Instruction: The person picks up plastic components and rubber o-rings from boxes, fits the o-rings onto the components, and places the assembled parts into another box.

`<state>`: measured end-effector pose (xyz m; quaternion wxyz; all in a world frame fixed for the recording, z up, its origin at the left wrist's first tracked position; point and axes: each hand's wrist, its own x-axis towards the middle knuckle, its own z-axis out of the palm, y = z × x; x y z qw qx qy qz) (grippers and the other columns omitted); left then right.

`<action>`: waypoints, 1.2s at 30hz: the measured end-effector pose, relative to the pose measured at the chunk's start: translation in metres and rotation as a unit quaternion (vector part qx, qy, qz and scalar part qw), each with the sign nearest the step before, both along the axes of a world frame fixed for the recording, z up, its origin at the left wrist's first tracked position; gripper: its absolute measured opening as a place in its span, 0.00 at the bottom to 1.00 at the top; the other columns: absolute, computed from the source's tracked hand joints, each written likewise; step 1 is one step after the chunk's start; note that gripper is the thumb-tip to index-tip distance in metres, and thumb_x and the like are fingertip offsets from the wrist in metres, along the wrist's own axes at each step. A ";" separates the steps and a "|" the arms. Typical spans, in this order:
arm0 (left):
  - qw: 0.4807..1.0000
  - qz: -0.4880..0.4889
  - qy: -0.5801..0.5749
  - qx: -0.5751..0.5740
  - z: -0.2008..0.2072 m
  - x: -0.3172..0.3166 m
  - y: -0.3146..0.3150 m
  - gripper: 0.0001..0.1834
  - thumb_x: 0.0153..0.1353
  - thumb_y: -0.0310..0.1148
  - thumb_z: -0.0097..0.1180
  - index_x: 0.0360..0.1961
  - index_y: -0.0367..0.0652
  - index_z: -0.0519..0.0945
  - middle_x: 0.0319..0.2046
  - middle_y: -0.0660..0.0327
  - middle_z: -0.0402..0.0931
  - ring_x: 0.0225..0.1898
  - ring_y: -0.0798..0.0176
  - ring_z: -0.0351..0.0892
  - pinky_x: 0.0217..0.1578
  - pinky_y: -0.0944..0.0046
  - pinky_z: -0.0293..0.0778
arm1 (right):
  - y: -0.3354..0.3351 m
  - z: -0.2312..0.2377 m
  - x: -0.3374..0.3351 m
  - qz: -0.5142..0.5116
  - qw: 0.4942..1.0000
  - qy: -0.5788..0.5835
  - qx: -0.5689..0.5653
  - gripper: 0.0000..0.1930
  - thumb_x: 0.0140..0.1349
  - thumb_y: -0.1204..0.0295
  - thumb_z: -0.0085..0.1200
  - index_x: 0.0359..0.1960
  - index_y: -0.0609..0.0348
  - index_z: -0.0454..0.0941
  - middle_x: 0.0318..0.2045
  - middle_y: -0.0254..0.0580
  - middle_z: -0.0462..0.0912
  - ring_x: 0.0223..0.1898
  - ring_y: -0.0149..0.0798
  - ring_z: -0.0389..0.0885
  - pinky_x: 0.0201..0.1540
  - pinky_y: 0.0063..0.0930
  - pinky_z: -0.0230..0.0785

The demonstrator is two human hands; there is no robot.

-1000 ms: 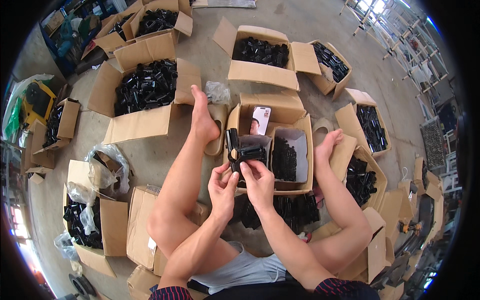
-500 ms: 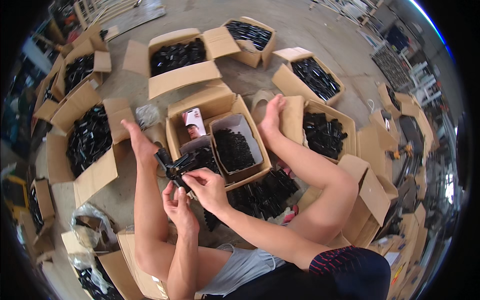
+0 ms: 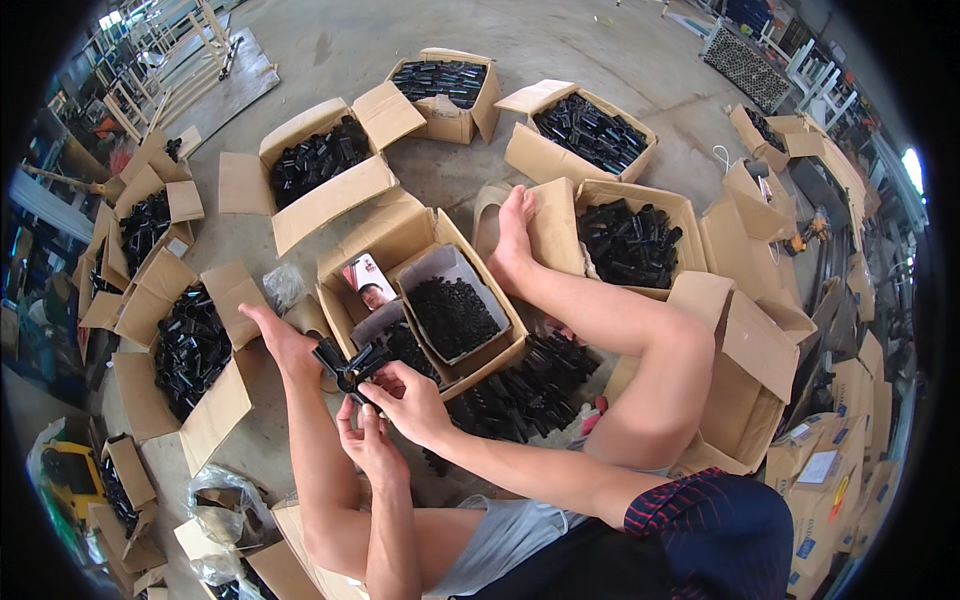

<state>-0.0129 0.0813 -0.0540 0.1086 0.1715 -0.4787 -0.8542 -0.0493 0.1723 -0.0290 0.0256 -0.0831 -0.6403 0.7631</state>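
Between my two hands is a black, multi-armed pipe fitting (image 3: 347, 374), its short arms spreading in several directions. My right hand (image 3: 412, 402) grips it from the right with thumb and fingers. From below, the fingertips of my left hand (image 3: 370, 438) pinch its lower end; whether a small part sits between them is hidden. Just beyond my hands stands an open cardboard box (image 3: 488, 370) on the floor between my legs. Inside it are small black parts (image 3: 455, 316) in a grey-lined inner box, and a phone (image 3: 369, 281) leaning at the far left.
Dark ribbed pieces (image 3: 525, 390) lie in a pile beside the box, under my right leg. Several open cartons of black parts surround me, including a left carton (image 3: 190, 350), a far carton (image 3: 318, 165) and a right carton (image 3: 630, 240). A clear plastic bag (image 3: 285, 287) lies near my left foot.
The view has turned slightly, so the cartons sit at a different angle. Both hands still hold the black fitting; their grip looks nearly the same.
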 end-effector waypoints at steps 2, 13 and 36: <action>1.000 -0.008 -0.006 0.016 -0.004 0.002 0.001 0.20 0.69 0.25 0.58 0.60 0.39 0.69 0.43 0.62 0.81 0.34 0.77 0.75 0.32 0.76 0.68 | -0.001 -0.012 0.003 -0.021 0.999 0.036 0.014 0.12 0.64 0.66 0.65 0.37 0.66 0.83 0.31 0.45 0.87 0.30 0.33 0.86 0.34 0.28 0.76; 1.000 -0.027 0.012 -0.011 -0.010 0.002 -0.003 0.21 0.70 0.29 0.59 0.61 0.38 0.70 0.48 0.60 0.81 0.38 0.73 0.79 0.34 0.74 0.73 | 0.001 -0.011 0.005 -0.001 1.000 -0.006 -0.024 0.09 0.66 0.71 0.63 0.40 0.66 0.83 0.34 0.42 0.87 0.34 0.28 0.85 0.35 0.24 0.77; 0.998 -0.047 0.003 -0.039 -0.007 0.004 0.005 0.17 0.69 0.24 0.58 0.58 0.39 0.71 0.42 0.63 0.82 0.31 0.78 0.74 0.30 0.77 0.69 | 0.018 -0.019 0.007 -0.003 1.000 -0.017 -0.004 0.10 0.65 0.71 0.63 0.41 0.68 0.85 0.35 0.43 0.86 0.37 0.32 0.85 0.40 0.26 0.77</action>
